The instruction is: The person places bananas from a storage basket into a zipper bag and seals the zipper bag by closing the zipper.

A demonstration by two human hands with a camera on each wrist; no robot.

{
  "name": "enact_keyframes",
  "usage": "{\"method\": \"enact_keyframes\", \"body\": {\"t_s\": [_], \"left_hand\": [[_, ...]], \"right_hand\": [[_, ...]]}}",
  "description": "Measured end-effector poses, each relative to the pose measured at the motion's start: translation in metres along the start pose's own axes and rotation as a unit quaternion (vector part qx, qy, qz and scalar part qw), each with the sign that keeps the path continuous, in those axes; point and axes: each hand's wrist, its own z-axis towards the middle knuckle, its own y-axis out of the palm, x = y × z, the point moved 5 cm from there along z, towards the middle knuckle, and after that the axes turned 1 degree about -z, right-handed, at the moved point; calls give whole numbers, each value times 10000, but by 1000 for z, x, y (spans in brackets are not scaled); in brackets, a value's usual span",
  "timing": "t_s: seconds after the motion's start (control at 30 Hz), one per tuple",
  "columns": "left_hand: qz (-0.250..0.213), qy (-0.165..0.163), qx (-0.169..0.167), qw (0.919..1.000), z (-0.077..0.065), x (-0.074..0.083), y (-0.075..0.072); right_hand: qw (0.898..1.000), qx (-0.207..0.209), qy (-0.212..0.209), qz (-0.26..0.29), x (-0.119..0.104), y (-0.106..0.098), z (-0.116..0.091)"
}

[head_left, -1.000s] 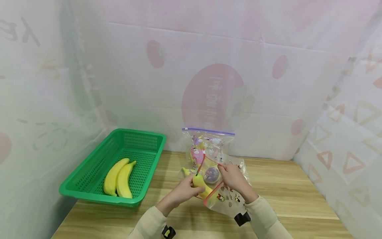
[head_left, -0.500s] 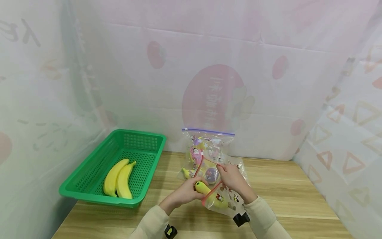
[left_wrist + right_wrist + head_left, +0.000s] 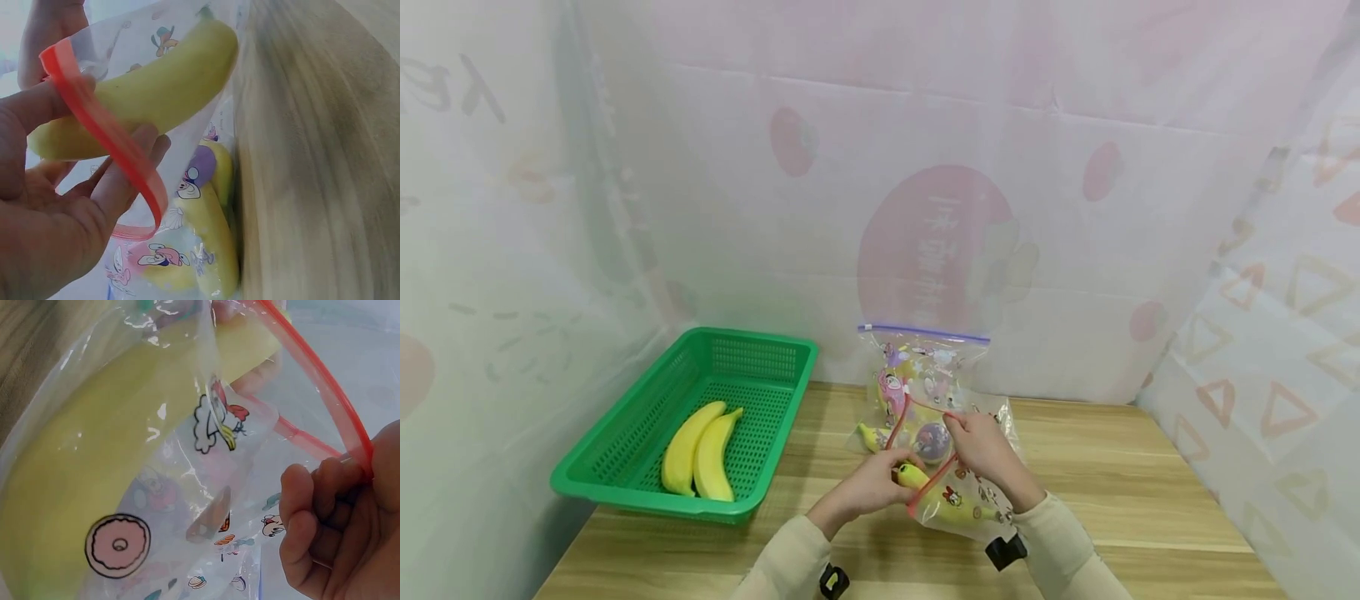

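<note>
In the head view my left hand (image 3: 868, 486) holds a yellow banana (image 3: 913, 476) at the red-edged mouth of a clear printed zip bag (image 3: 931, 487). Most of the banana (image 3: 175, 87) lies inside the bag, its stem end deepest, as the left wrist view shows. Thumb and fingers are around its near end, with the red zip strip (image 3: 119, 140) crossing over them. My right hand (image 3: 987, 454) pinches the bag's rim and keeps the mouth spread. In the right wrist view the red rim (image 3: 325, 381) runs into that hand's grip, other fingers curled.
Behind stands a second clear bag with a purple zip (image 3: 925, 333), holding yellow and purple items. A green basket (image 3: 793, 417) at left contains two bananas (image 3: 713, 454). A wooden table (image 3: 1112, 483) lies beneath, with a printed cloth (image 3: 737, 208) behind.
The left hand has pushed the banana rightward, deeper into the red-rimmed bag, and only its near end now shows outside. The right hand stays on the rim, nearly still.
</note>
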Motion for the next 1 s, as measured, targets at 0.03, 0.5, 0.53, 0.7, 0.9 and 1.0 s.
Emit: {"method": "enact_keyframes", "body": {"t_s": [0.03,0.5,0.53,0.7,0.9,1.0], "left_hand": [[37,3,-38,10000,1,0,1],[-49,-217,-374,9991,9,4,11],[-168,-241,-404,9988,9,4,12],[-424,-417,-487,9970,9,3,14],[-384,-464,-479,9970,10,5,17],[-245,-326,-347,9986,12,5,18]], "right_hand": [[10000,-27,5,19,0,0,0],[9997,41,43,242,-2,-4,0],[9995,45,70,288,-1,-4,0],[9989,76,164,443,-2,-6,-1],[9976,77,205,661,-4,-9,-2],[9965,46,198,807,-5,-9,-1]]}}
